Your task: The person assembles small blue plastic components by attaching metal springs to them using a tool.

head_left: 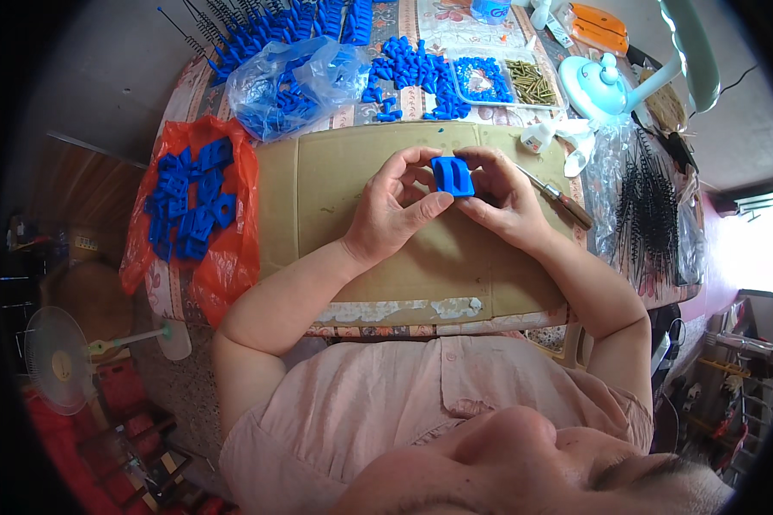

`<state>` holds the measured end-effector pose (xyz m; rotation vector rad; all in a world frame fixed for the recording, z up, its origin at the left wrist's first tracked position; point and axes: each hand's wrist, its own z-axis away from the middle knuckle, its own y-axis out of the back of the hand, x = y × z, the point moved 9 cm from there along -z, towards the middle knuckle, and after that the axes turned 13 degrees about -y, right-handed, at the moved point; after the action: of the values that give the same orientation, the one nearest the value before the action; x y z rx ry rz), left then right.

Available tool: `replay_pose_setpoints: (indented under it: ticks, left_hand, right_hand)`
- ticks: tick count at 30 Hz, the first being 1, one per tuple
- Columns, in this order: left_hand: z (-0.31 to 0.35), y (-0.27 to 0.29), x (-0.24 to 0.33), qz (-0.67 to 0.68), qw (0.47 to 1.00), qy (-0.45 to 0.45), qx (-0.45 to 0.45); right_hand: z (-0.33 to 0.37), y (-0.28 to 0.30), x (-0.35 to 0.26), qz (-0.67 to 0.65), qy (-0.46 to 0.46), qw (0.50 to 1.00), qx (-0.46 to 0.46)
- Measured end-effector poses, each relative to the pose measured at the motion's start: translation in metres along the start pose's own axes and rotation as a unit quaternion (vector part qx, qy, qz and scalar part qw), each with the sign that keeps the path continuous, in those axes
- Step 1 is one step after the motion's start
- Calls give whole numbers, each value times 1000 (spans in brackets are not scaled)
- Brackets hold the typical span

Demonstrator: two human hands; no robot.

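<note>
A blue plastic part (453, 176) is held over a cardboard sheet (326, 184), gripped between the fingers of the left hand (386, 210) and right hand (515, 204). A brown-handled tool (571, 208) lies at the cardboard's right edge; left of the cardboard, blue pieces (199, 196) lie on a red bag (223, 279).

1 squarish blue piece (453, 177) with a raised ridge is held between fingers (487, 158) above brown cardboard (378, 283).

There are two hands (388, 206), one slotted blue part (452, 177), one screwdriver (575, 209), one desk lamp (591, 90), one fan (57, 360), one red bag (230, 268) and perhaps a dozen-plus overlapping blue pieces (199, 220).
</note>
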<state>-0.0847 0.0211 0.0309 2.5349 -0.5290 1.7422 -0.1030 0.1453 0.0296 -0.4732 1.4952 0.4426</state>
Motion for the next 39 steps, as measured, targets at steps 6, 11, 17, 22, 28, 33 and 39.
replay_pose_setpoints:
  ticks: [6, 11, 17, 22, 28, 33, 39]
  left_hand:
    - [3, 2, -5, 18, 999, 39, 0]
    - [3, -4, -6, 23, 998, 38, -45]
    - [0, -3, -2, 10, 1000, -1, -16]
    - [1, -5, -3, 21, 999, 25, -39]
    - [1, -5, -8, 14, 998, 30, -53]
    - [2, -10, -3, 15, 999, 13, -50]
    - [2, -3, 3, -85, 995, -55, -26]
  right_hand:
    - [0, 6, 6, -5, -11, 1000, 21]
    - [0, 8, 8, 4, -8, 999, 31]
    - [3, 9, -12, 52, 73, 994, 64]
    - [8, 6, -31, 141, 165, 972, 91]
    - [6, 7, -21, 133, 139, 979, 65]
    - [4, 11, -9, 48, 67, 994, 76]
    - [1, 9, 5, -34, -15, 998, 51]
